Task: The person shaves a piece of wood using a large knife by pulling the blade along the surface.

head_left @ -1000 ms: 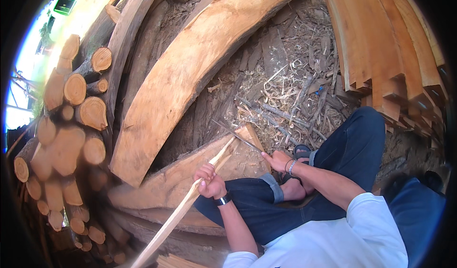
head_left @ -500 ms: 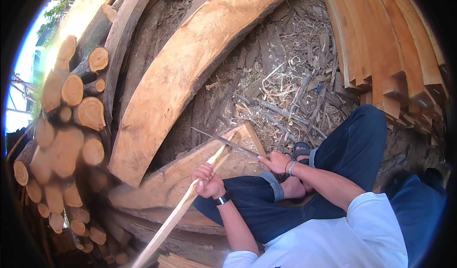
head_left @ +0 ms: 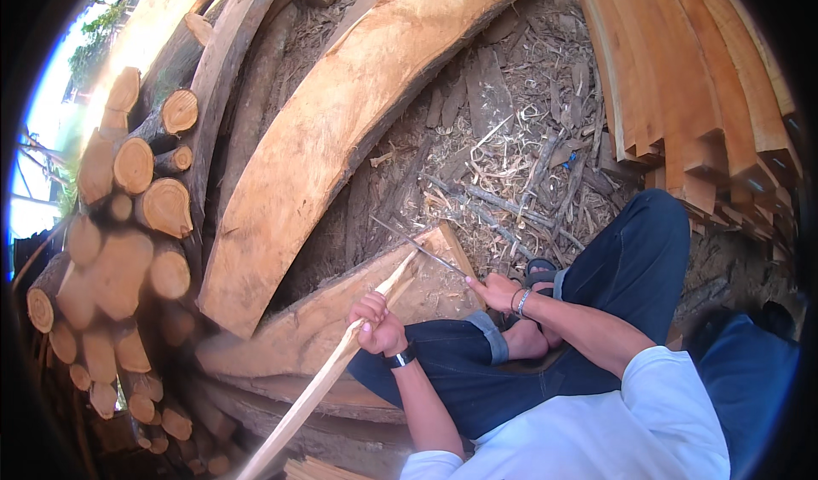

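Beside the stacked logs (head_left: 128, 224), the left hand (head_left: 379, 326) is closed around a long pale stick (head_left: 341, 369), its tip resting on the slab (head_left: 341, 318) edge. Rightward, the right hand (head_left: 494, 291) grips a thin blade (head_left: 422, 248) laid across that tip. Stick judged light, stiff, splinter-prone; best held mid-length.

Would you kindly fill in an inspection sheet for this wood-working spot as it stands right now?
Surface: a rough slab serves as the rest; bare ground beyond.
Job's things: a pale stick, its tip on the slab; a long thin blade lies across that tip.
Clutter: shavings and twigs litter the ground.
Grippers: left hand grips the stick; right hand holds the blade's handle.
Cables: nothing seen.
Surroundings: stacked logs on the left, sawn planks on the right, a big curved slab in between.
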The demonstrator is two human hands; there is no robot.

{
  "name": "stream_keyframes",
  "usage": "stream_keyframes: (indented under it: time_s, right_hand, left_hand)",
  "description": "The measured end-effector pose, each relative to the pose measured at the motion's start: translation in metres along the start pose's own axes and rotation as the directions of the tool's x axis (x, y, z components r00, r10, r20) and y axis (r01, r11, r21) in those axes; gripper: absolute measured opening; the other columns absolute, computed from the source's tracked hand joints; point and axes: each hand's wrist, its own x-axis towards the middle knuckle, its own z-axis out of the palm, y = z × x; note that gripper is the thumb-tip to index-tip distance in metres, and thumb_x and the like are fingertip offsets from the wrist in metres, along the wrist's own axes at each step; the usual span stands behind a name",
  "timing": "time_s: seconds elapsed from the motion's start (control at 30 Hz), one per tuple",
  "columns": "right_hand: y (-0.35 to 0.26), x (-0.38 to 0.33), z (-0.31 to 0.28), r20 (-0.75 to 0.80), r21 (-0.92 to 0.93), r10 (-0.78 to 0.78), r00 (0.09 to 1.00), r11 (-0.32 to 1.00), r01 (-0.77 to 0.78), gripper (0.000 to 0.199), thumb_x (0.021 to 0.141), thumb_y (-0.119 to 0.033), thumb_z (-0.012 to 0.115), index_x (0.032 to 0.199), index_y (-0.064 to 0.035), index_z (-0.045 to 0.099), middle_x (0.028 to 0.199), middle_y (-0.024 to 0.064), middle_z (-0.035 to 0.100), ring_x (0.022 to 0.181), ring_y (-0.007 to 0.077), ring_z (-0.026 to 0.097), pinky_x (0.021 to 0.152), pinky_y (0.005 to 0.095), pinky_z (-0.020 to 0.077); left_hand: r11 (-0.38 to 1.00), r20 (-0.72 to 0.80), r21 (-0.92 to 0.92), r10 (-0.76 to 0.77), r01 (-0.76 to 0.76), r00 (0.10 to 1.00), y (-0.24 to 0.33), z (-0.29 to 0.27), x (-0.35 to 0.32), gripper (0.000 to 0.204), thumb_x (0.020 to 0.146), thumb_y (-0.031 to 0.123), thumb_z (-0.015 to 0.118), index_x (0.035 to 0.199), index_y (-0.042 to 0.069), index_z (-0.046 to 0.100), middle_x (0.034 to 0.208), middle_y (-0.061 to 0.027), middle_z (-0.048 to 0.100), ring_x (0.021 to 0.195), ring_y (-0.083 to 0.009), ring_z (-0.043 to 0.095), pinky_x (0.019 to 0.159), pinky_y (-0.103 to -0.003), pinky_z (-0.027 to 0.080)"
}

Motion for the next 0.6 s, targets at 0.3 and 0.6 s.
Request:
stream_keyframes:
  time_s: [0.3,0.6]
  right_hand:
    - [0.022,0.012,0.002,-0.085,0.027,-0.001,0.996,1.0,0.003,0.089,0.09,-0.07,0.036,0.068,0.0109,0.065,0.07,0.028,0.064,0.07,0.0407,0.066,0.069,0.0491,0.0504]
    - [0.02,0.011,0.0,-0.081,0.062,-0.029,0.996,0.997,0.034,0.087,0.09,-0.07,0.035,0.067,0.0088,0.064,0.062,0.0278,0.06,0.066,0.0415,0.065,0.066,0.0483,0.05]
  left_hand:
    - [0.999,-0.036,-0.048,0.01,-0.011,0.999,-0.001,0.0,0.002,0.028,0.07,0.03,0.051,0.059,0.011,0.035,0.052,-0.002,0.033,0.051,-0.0141,0.031,0.056,-0.03,0.028]
    - [0.998,0.002,-0.055,0.001,-0.001,1.0,0.002,-0.004,0.005,0.028,0.07,0.03,0.053,0.059,0.01,0.036,0.053,-0.0023,0.034,0.053,-0.0142,0.032,0.058,-0.03,0.029]
